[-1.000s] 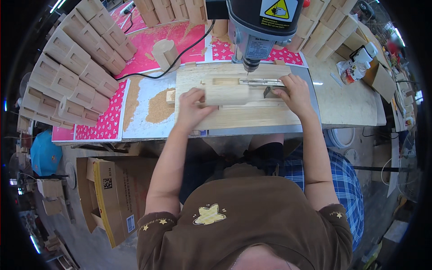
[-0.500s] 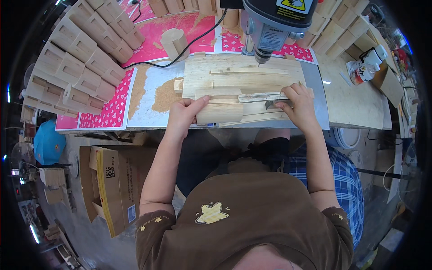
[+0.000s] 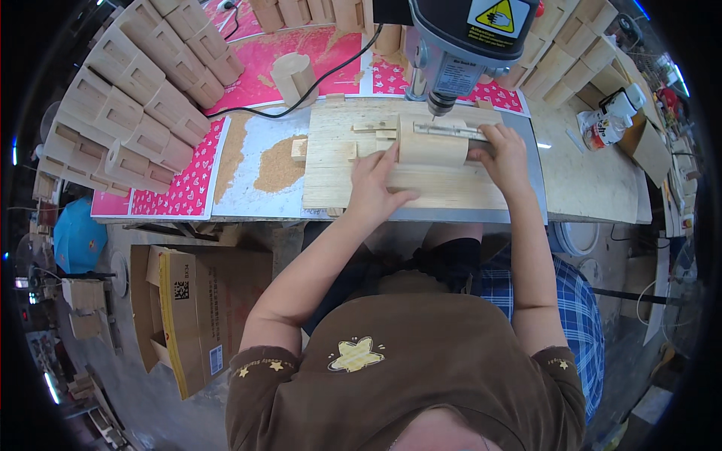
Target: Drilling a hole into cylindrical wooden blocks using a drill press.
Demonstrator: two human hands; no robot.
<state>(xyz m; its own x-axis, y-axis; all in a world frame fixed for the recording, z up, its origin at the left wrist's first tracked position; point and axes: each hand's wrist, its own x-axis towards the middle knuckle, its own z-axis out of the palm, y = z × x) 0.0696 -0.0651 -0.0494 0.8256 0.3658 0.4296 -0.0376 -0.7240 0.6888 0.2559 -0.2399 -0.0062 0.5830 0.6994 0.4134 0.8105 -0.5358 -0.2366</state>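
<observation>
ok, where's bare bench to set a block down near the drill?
Free: pale bench top right of the right hand, up to the white bottle; also the wooden board's near-left corner. Crowded: stacked wooden blocks far left, sawdust pile beside the board, round wooden block under the drill head, left hand against it.

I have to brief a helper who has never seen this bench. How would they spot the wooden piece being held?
Find the drill press at the far edge of the bench. Directly below its bit, on the pale wooden board, lies a rounded wooden block, with the left hand and right hand on either side. Unlike the stacked blocks further left, it lies alone.
</observation>
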